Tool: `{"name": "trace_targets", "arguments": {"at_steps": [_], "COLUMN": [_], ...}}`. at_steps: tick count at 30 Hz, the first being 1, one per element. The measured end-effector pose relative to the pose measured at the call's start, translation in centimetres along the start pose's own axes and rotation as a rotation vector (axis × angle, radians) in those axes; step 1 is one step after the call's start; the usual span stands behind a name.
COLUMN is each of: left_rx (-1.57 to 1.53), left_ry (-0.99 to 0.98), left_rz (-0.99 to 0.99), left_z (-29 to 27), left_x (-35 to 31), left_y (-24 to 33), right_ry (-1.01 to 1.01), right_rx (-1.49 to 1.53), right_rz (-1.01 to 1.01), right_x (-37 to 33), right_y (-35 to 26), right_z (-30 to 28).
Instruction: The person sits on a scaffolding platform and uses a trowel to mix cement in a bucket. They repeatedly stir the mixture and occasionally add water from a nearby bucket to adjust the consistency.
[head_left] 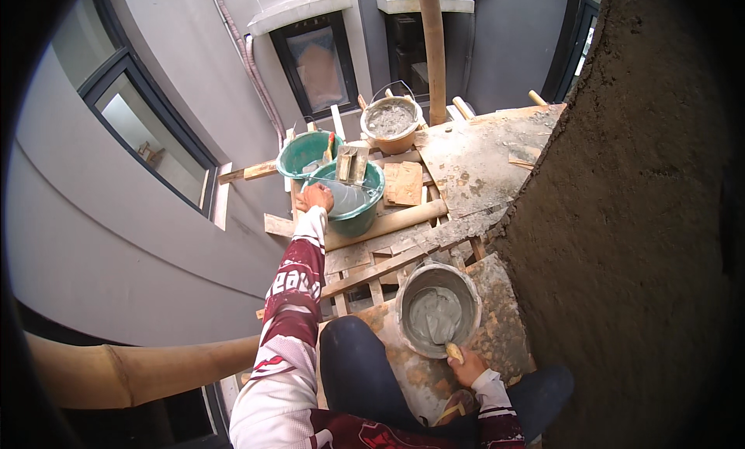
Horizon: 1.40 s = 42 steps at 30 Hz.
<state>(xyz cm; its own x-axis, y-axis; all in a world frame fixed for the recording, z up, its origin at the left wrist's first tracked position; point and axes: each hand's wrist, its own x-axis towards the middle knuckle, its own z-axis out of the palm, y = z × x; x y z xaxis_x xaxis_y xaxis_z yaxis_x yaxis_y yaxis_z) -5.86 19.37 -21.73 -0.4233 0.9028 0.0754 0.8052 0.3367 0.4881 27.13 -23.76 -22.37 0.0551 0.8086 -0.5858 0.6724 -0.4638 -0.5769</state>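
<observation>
My left hand [316, 197] reaches far forward to the left rim of the nearer green bucket [357, 224], fingers curled. Whether it grips the rim, the wire handle or something inside, I cannot tell. Pale, watery-looking content shows in that bucket, and a flat plastering float [352, 165] rests across its far rim. Close to my body, my right hand [468, 367] is closed on the wooden handle of a trowel [453, 352]. Its blade lies in the wet grey mortar [436, 313] inside a round bucket [403, 325].
Behind stand another green bucket [289, 156] holding a red-handled tool [330, 145], and a mortar-filled bucket [394, 145]. Gaps show between the scaffold's wooden slats [365, 278]. A bamboo pole [432, 53] rises ahead; another [147, 371] crosses lower left. Rough brown wall [621, 255] rises right.
</observation>
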Motion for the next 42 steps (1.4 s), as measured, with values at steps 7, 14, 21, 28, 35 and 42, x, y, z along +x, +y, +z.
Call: {"name": "trace_targets", "arguments": {"at_steps": [7, 14, 21, 28, 35, 42], "left_rx": [0.097, 0.120, 0.156, 0.216, 0.583, 0.404], "left_ry": [0.148, 0.136, 0.335, 0.220, -0.125, -0.127], "left_rz": [0.258, 0.327, 0.666, 0.931, 0.766, 0.791], "left_z": [-1.7, -1.3, -1.5, -2.6, -2.6, -2.6], "left_x": [-2.4, -3.4, -4.1, -1.2, 2.3, -0.1], "left_y": [-1.1, -3.4, -4.3, -3.3, 2.8, 0.9], "right_ry": [0.082, 0.039, -0.032, -0.052, -0.057, -0.042], "right_rx": [-0.002, -0.131, -0.145, -0.197, -0.198, -0.178], "right_rz": [-0.129, -0.102, -0.054, -0.022, -0.029, -0.002], "right_x": [0.6, 0.8, 1.1, 1.3, 0.5, 0.3], "right_y": [0.4, 0.0, 0.3, 0.7, 1.2, 1.4], "right_z": [1.5, 1.0, 1.2, 1.9, 2.2, 2.1]}}
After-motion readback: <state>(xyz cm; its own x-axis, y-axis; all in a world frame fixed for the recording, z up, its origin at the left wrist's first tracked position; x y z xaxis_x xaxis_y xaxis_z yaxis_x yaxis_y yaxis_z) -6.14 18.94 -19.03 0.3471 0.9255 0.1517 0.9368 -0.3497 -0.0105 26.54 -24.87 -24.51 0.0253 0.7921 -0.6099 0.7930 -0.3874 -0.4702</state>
